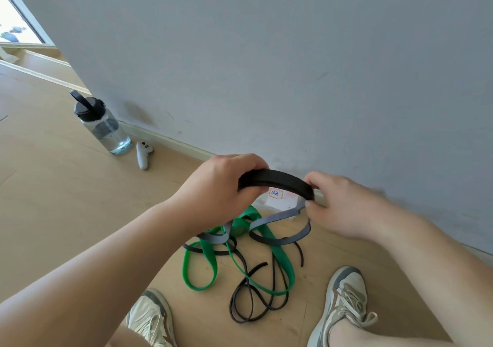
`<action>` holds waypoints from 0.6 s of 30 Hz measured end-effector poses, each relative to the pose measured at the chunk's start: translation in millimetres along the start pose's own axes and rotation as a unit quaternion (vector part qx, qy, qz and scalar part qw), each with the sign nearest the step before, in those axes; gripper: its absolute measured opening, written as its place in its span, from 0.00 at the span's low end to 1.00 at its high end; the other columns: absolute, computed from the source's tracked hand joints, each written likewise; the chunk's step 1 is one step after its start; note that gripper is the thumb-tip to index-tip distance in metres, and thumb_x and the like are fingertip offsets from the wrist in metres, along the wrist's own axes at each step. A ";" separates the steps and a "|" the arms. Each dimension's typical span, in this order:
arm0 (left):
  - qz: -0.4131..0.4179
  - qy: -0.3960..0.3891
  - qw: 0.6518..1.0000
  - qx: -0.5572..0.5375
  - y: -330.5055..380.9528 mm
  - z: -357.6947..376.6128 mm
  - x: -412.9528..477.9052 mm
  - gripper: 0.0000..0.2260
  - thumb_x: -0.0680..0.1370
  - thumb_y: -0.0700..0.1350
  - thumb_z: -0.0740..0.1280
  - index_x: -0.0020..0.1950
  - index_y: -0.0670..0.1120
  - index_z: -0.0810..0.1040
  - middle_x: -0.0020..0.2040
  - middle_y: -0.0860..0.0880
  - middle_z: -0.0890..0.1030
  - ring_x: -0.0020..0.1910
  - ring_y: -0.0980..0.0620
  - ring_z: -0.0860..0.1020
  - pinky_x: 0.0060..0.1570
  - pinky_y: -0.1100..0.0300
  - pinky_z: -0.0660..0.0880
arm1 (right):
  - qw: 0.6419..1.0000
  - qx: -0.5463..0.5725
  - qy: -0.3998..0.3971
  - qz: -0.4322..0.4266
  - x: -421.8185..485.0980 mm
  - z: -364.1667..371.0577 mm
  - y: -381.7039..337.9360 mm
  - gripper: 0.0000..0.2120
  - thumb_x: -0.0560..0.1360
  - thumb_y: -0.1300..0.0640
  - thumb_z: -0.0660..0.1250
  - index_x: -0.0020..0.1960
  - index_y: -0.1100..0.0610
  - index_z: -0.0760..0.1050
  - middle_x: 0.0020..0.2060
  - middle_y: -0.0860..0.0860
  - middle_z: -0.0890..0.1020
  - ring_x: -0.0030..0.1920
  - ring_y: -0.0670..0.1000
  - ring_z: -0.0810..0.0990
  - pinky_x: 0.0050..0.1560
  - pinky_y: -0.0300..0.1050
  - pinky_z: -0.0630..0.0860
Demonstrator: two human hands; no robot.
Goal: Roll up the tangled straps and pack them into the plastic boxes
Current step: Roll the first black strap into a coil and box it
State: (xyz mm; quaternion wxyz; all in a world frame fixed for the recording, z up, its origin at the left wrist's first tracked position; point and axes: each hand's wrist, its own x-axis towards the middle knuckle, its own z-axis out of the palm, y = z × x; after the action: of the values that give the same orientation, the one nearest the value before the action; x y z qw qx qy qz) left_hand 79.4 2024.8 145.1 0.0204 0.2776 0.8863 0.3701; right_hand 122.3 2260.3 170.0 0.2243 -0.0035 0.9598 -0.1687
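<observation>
Where the grey wall (293, 66) meets the wooden floor (53, 213) along a pale skirting board (170, 141), both hands work close against that edge, holding a black strap (277, 181) in the air just in front of the wall. The left hand (226, 184) has its fingers curled shut over the strap's left end, and the right hand (338, 202) pinches the right end between thumb and fingertips, so the doubled strap arches between them. A grey strap (277, 218) also runs up to the right hand's fingers, though blur makes it hard to say whether it is gripped or only touching. Below the hands the rest of the tangle lies on the floor: a green strap (202, 266) in wide loops, the grey one crossing it, and a thin black strap (256, 301) trailing toward the camera between two pale sneakers, the left shoe (152, 317) and the right shoe (344, 301), which hem the pile in on both sides. A pale box with a red-edged label (276, 193) shows through the arch of the held strap, mostly hidden by it and the hands; its writing is unreadable. To the left the floor is broad and open, apart from a clear water bottle (104, 125) with a black lid and a white handheld controller (143, 153) just beside it, both near the skirting. The forearms and both shoes are cut off by the lower frame edge, and a bright doorway at far left is washed out.
</observation>
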 end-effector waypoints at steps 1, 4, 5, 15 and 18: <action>0.021 0.013 1.000 0.003 3.2 1.6 -0.5 0.08 0.77 0.46 0.74 0.55 0.53 0.82 0.39 0.57 0.81 0.37 0.54 0.76 0.38 0.60 0.73 | 0.999 0.029 0.004 -0.022 0.9 4.1 -5.9 0.06 0.80 0.48 0.65 0.55 0.41 0.70 0.52 0.45 0.81 0.48 0.46 0.82 0.50 0.49 0.81; 0.042 0.019 0.999 0.019 5.9 10.8 -0.6 0.09 0.76 0.42 0.72 0.55 0.52 0.83 0.41 0.57 0.82 0.37 0.56 0.77 0.39 0.56 0.77 | 0.991 0.111 0.026 -0.072 3.7 14.7 -21.8 0.13 0.79 0.43 0.67 0.61 0.43 0.71 0.60 0.41 0.80 0.62 0.42 0.79 0.62 0.48 0.79; 0.041 0.020 0.999 0.021 6.8 13.3 -0.6 0.11 0.75 0.41 0.72 0.56 0.51 0.82 0.41 0.58 0.82 0.37 0.57 0.77 0.39 0.56 0.77 | 0.989 0.119 0.035 -0.083 5.1 17.1 -24.2 0.13 0.79 0.41 0.66 0.61 0.43 0.71 0.59 0.41 0.80 0.61 0.43 0.79 0.62 0.49 0.79; -0.048 -0.078 0.994 0.066 -8.2 19.9 -1.9 0.10 0.77 0.44 0.68 0.54 0.51 0.69 0.39 0.52 0.78 0.37 0.48 0.76 0.39 0.51 0.75 | 0.978 0.115 0.129 -0.120 0.4 4.9 -28.6 0.03 0.82 0.52 0.64 0.53 0.44 0.74 0.34 0.44 0.78 0.34 0.44 0.75 0.38 0.45 0.73; -0.100 -0.155 0.977 0.111 -21.1 21.0 -3.9 0.06 0.75 0.43 0.65 0.50 0.50 0.73 0.40 0.51 0.79 0.40 0.47 0.78 0.42 0.48 0.78 | 0.975 0.112 0.160 -0.105 -8.5 -6.6 -27.7 0.01 0.83 0.50 0.63 0.53 0.44 0.73 0.36 0.44 0.80 0.33 0.46 0.76 0.36 0.45 0.74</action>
State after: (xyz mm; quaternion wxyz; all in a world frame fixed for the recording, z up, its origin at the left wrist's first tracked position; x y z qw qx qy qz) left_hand 77.6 2024.3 115.1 0.1636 0.2422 0.9312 0.2178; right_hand 125.2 2237.0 188.2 0.0479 -0.0523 0.9525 -0.2963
